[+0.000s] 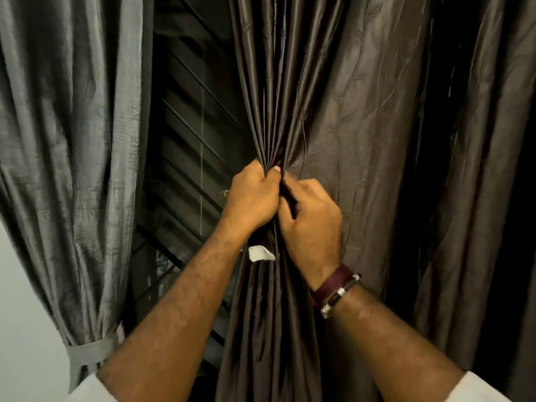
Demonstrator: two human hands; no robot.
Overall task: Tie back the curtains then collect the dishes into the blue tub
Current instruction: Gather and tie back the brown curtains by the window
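Both hands are up at the dark brown curtain (333, 140), bunching its inner edge into a tight sheaf of pleats. The left hand (252, 195) is fisted round the gathered folds from the window side, and the right hand (313, 219), the one with the maroon band and beaded bracelet (336, 288) at the wrist, has its fingers curled into the same bundle just beside it, the two touching. Held like that, the cloth is pinched to a narrow waist, which is what a tie needs to go round; above the grip the folds fan out, below it they hang straight. A small white tag (261, 253) pokes out just under the hands, though I cannot tell whether it is a label or the end of a tie. Over to the left the grey curtain (66, 140) is already drawn aside and cinched low down by its grey tie-back band (87, 351), leaving the dark louvred window (188, 140) bare between the two. So one side looks finished and this one is mid-gather. No dishes or blue tub are in sight from here.
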